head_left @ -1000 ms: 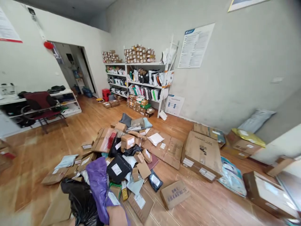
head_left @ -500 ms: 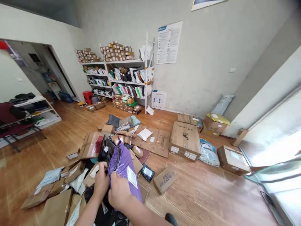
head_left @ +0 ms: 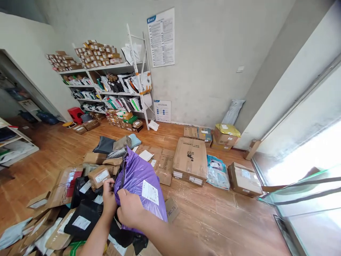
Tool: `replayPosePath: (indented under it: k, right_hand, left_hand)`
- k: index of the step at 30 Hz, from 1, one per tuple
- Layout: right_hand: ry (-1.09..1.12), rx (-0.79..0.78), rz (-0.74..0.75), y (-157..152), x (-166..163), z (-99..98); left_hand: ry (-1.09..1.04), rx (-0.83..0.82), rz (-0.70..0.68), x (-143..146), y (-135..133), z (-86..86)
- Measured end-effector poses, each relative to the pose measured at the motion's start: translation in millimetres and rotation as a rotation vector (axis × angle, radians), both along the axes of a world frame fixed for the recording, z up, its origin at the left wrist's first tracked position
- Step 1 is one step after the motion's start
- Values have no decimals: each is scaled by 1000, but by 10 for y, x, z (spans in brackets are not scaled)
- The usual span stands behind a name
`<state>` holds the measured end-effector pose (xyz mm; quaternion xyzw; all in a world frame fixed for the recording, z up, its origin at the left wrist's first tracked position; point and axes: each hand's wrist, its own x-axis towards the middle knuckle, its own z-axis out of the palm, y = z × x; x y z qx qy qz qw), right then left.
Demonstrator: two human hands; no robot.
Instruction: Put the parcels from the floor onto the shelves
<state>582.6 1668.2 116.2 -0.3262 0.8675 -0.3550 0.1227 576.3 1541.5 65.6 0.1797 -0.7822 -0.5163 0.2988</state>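
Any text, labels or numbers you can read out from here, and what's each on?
None can be read.
Purple bag, in both hands: white label, print too small.
Wall poster: blurred.
Floor sign: blurred.
Big carton: dark print, illegible.
Black bag label: too small.

1. Your head camera looks forward and down from standing height, close over your left hand (head_left: 109, 199) and right hand (head_left: 130, 211).
2. It faces the far wall with the parcel shelves (head_left: 112, 92), well away across the wooden floor (head_left: 218, 217).
3. This is your only view, so nothing is shared.
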Motion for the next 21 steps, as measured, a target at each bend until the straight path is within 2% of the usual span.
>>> replayPosePath:
  k: [2,4,7,11,15,18,21]
  right_hand:
    - [-55,-127,-141,357,-418,-86]
    - [-85,-183,-335,728,-870,-192]
    - [-138,-224,-585,1275,-1506,-346]
    - [-162,-250,-755,1816,-2087,-481]
    - [-165,-277,-800,1946,-2447,-524]
    - [-159,-339,-747,1798,-2659,-487]
    - [-159,-454,-617,1592,-2776,-401]
  left_hand:
    - [-46,-16,36,-230,233,2]
    - [-99,-35,58,-435,362,-5]
    - [-175,-63,37,-684,400,-61]
    - [-271,-87,-46,-902,343,-242]
    - [-329,-100,-113,-1088,294,-437]
    - [-346,-81,-110,-1288,251,-543]
    - [-370,-45,-77,-1542,209,-640]
